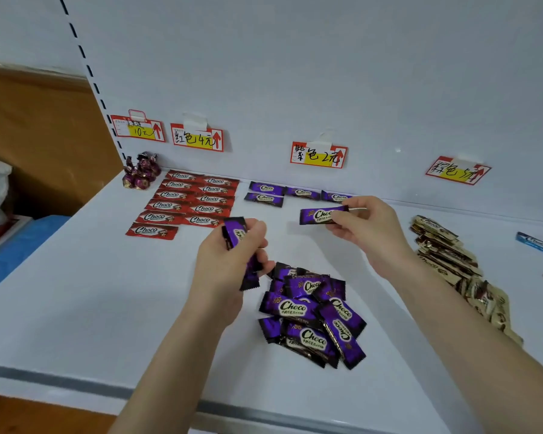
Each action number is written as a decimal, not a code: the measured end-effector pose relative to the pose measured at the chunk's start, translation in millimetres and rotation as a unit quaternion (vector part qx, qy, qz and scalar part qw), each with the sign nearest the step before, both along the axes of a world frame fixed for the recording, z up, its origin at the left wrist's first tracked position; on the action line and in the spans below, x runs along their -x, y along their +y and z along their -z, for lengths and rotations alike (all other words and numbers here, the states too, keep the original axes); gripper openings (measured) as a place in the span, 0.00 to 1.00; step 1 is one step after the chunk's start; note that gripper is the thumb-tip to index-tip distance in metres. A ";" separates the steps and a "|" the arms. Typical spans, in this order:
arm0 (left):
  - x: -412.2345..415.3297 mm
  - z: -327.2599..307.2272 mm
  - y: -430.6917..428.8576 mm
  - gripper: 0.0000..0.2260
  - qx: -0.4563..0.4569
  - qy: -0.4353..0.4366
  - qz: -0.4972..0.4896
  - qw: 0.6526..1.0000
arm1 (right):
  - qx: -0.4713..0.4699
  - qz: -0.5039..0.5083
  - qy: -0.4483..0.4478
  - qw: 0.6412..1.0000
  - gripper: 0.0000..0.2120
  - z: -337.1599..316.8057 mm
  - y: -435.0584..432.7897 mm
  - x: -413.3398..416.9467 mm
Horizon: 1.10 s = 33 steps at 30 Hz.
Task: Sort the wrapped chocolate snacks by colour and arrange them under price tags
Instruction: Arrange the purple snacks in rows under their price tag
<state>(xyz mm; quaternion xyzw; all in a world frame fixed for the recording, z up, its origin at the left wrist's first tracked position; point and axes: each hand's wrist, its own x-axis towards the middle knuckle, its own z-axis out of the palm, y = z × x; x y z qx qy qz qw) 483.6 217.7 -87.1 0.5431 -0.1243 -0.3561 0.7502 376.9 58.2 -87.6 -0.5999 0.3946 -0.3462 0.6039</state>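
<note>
White shelf (76,292): right hand (369,228) pinches purple bar (314,215) (label up); left hand (229,261) grips second bar (235,234).

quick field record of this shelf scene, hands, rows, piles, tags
left hand: grips purple snacks
right hand: pinches one purple bar
purple row: flat beneath purple tag
red rows: two columns beneath red tag
purple pile: loose, near shelf front
beige pile: right side, below rightmost tag
twist-wrapped sweets: far left, under 10-yuan tag

red bars (185,202): neat rows | purple bars (311,317): loose heap | tan bars (445,252): pile
</note>
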 end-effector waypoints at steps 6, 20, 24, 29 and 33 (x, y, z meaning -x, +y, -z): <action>-11.8 7.0 5.4 0.05 0.032 0.110 -0.008 0.993 | 0.329 -0.008 0.347 0.878 0.16 35.3 -22.7 -3.4; -16.5 19.8 7.7 0.07 0.051 0.087 -0.034 0.994 | 0.448 -0.114 0.342 0.818 0.14 50.5 -20.6 -35.5; -15.7 21.4 7.9 0.07 0.056 0.077 -0.023 0.995 | 0.458 -0.132 0.351 0.806 0.15 49.0 -20.7 -37.3; -15.8 22.3 8.4 0.07 0.062 0.071 -0.017 0.995 | 0.464 -0.124 0.363 0.798 0.17 48.5 -18.9 -37.3; -15.9 23.1 8.5 0.06 0.065 0.071 -0.015 0.995 | 0.468 -0.114 0.361 0.799 0.16 49.7 -19.4 -36.9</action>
